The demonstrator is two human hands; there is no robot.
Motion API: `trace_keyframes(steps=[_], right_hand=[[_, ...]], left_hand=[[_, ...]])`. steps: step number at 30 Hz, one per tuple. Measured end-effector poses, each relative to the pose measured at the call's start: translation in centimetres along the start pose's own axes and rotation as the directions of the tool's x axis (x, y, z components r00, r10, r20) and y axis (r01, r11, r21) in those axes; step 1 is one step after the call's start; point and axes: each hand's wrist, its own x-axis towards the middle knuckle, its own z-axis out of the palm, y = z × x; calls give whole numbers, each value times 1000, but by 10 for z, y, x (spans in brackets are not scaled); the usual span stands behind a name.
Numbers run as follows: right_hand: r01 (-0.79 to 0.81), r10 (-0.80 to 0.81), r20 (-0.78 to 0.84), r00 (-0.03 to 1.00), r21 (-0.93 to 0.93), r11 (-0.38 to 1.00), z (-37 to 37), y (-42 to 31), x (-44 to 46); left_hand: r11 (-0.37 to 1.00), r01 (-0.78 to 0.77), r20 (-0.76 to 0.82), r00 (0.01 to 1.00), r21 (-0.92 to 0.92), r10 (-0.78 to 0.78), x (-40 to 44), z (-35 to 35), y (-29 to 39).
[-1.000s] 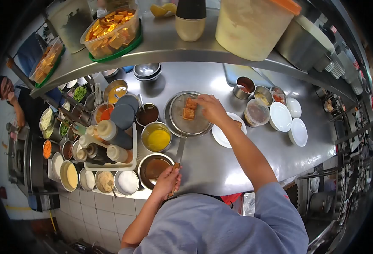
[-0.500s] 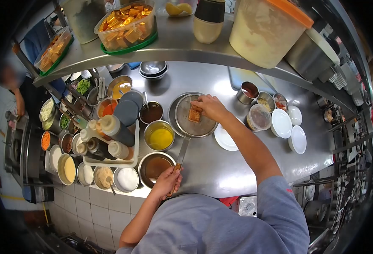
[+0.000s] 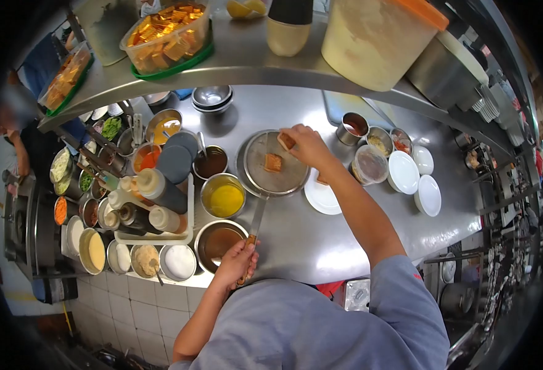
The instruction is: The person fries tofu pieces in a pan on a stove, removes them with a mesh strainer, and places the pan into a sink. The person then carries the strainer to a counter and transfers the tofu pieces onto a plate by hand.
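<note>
My left hand [image 3: 237,265] is closed around the wooden handle of a round mesh strainer [image 3: 259,176]. The strainer rests over a metal bowl [image 3: 244,180], whose rim shows at its left. A browned, block-shaped piece of food [image 3: 273,163] lies on the mesh. My right hand [image 3: 310,147] pinches a second browned piece [image 3: 286,140] above the strainer's far right side. Under my right forearm is a white plate [image 3: 322,197], with a bit of brown food [image 3: 322,179] on it, mostly hidden by the arm.
Left of the strainer stand a pot of yellow liquid [image 3: 223,196], a bowl of brown liquid [image 3: 213,246] and a tray of squeeze bottles [image 3: 188,231]. White bowls [image 3: 403,172] and metal tins [image 3: 353,128] are at the right. A loaded steel shelf [image 3: 240,73] overhangs the back.
My right hand has lifted one browned piece away from the other, up and to the right. The other piece stays on the mesh. The view has shifted slightly.
</note>
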Motion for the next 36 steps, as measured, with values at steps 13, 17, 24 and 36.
trace_keyframes(steps=[13,17,24,36], right_hand=[[-559,593,253,764,-197,805,21,16,-166],[-619,683,280,674,-290,730,41,14,-164],[-687,741,180,647,-282,669,49,7,-157],[-711,712,24,702,-44,702,64,21,-177]], left_hand=[[1000,16,21,1000,-26,-15,5,3,5],[1000,21,32,999,-5,-21,2,2,4],[1000,4,41,999,12,-4,2,2,5],[1000,4,43,999,-13,-4,1,6,5]])
